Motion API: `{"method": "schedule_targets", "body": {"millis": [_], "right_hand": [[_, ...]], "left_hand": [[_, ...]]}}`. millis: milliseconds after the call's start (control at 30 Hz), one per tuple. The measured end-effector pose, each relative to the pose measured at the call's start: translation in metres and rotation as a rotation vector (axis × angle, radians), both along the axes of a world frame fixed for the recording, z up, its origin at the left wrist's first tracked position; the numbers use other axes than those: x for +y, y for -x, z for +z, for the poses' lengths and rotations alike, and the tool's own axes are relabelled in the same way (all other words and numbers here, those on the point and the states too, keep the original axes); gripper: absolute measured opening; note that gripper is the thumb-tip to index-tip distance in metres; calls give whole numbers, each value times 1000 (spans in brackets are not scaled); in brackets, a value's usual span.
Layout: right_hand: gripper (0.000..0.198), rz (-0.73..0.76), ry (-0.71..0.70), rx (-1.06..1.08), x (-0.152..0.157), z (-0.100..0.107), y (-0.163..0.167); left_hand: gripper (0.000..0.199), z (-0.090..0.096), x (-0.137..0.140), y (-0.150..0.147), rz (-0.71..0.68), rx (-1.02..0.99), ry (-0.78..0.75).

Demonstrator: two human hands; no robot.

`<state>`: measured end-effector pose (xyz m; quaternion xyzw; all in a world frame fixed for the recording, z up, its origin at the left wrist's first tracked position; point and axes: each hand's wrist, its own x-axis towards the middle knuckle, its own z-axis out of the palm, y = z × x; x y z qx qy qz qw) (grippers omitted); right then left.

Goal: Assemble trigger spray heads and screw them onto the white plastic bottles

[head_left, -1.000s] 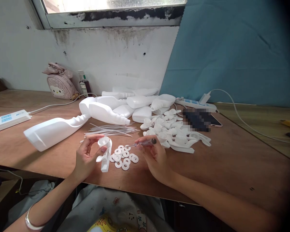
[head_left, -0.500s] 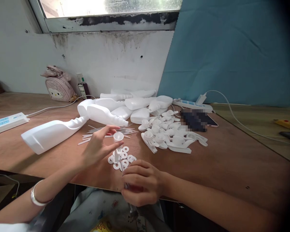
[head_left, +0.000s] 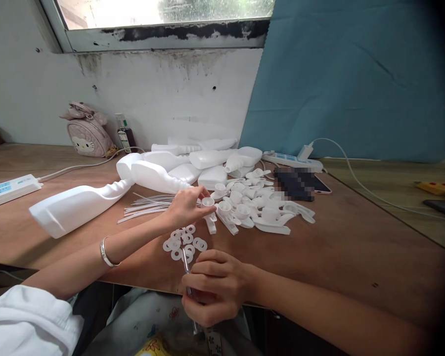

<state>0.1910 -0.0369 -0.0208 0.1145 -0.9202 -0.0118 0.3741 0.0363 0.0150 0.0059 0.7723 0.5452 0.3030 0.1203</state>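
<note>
My left hand (head_left: 188, 205) pinches a white plastic spray-head part (head_left: 209, 217) by its round cup, at the near left edge of a pile of similar spray-head parts (head_left: 270, 217). Closed around a thin metal-shafted tool, which looks like a screwdriver (head_left: 186, 258), is my right hand (head_left: 217, 287), close to the table's front edge. The tool's tip points away from me, in among a scatter of flat white ring washers (head_left: 177, 254). My fingers hide most of its handle.
Several white bottles (head_left: 155, 178) lie behind the hands, with thin white tubes (head_left: 144, 207) left of my left hand. Power strips (head_left: 13, 190) sit at both sides. A phone (head_left: 321, 184), pink bag (head_left: 89, 136) and small dark bottle (head_left: 124, 136) stand or lie farther back.
My left hand has carried the spray-head part right and away from the tool, over to the pile's edge. My right hand stays near the washers, tool still held.
</note>
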Motion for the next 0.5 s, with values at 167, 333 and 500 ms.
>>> {"method": "schedule_targets", "body": {"millis": [167,333,500], "right_hand": [[14,-30,-155,143,0,-8,3],[13,-72,-227,258,4,-13,6],[10,-119,-188,226,3,-8,6]], "left_hand": [[37,-6,2,-7,25,27,52],[44,-6,3,-9,30,24,84],[45,3,5,2,-107,-60,99]]}}
